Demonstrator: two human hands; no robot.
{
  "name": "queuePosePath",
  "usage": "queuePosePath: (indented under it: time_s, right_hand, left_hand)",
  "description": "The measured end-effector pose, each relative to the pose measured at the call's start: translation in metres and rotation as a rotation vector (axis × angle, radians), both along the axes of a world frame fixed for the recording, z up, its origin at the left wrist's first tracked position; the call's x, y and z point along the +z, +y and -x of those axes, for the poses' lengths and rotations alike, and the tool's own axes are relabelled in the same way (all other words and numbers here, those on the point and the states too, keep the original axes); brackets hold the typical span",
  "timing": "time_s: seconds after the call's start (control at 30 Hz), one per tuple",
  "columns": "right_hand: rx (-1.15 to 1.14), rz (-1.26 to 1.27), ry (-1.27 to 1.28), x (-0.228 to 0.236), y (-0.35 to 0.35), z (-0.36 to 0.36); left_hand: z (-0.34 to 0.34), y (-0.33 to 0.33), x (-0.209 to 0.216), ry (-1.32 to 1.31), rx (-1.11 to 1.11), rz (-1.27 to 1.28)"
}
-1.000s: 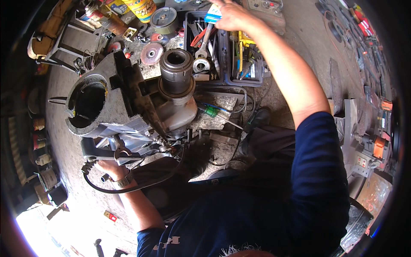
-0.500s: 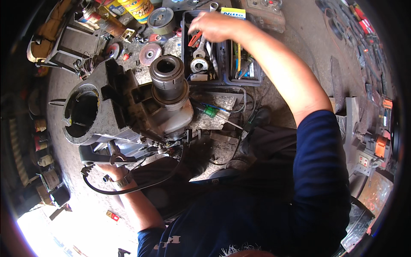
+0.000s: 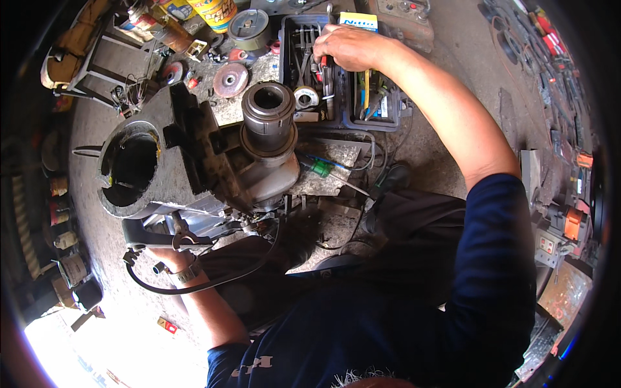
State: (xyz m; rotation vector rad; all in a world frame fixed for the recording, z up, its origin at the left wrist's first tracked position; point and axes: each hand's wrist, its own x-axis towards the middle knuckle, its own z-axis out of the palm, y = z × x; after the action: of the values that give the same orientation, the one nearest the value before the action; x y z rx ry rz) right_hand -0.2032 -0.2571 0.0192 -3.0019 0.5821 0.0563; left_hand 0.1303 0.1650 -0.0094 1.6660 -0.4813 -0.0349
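My right hand [image 3: 352, 49] reaches into the black toolbox [image 3: 286, 71], its fingers closed at a red-handled tool [image 3: 323, 61] among wrenches and other hand tools. A round metal ring [image 3: 304, 98] lies below those tools in the same compartment. At the left stands a heavy cast-metal housing [image 3: 187, 155] with a large round opening and an upright cylindrical collar [image 3: 268, 116]. My left hand [image 3: 169, 258] is under the housing's lower edge beside a forked metal lever [image 3: 184, 236]. Its fingers are hidden behind the metal. A black hose [image 3: 213, 286] loops over that wrist.
A green-handled screwdriver [image 3: 320, 169] lies near my feet. Behind the housing are a grinding disc [image 3: 231, 79], a round tin [image 3: 249, 29] and a yellow tub [image 3: 213, 13]. The toolbox's right compartment [image 3: 396, 116] holds pencils and small items. A metal frame [image 3: 103, 64] stands far left.
My right hand has shifted right across the toolbox, and the red-handled tool has moved right with it. The view has shifted slightly. My left hand stays at the housing.
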Motion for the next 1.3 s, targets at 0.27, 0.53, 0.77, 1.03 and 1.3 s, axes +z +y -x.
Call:
queuePosePath:
  time_s: [0.27,0.53,0.77,1.03,1.3]
  right_hand:
    - [-0.011,0.04,0.019,0.002,0.002,-0.006]
    - [-0.17,-0.098,0.268,0.041,0.02,-0.046]
    - [-0.243,-0.105,0.201,-0.007,0.042,-0.07]
    - [-0.296,-0.208,-0.159,-0.011,0.023,-0.05]
    - [-0.342,-0.251,-0.177,-0.01,0.018,-0.047]
  left_hand:
    - [0.004,-0.008,0.012,0.109,-0.013,0.074]
    - [0.002,-0.004,0.008,-0.003,-0.055,0.039]
    - [-0.007,-0.001,0.004,0.108,-0.04,0.128]
    - [-0.008,0.003,0.0,0.062,-0.055,0.1]
    - [-0.012,0.005,-0.004,0.055,-0.062,0.096]
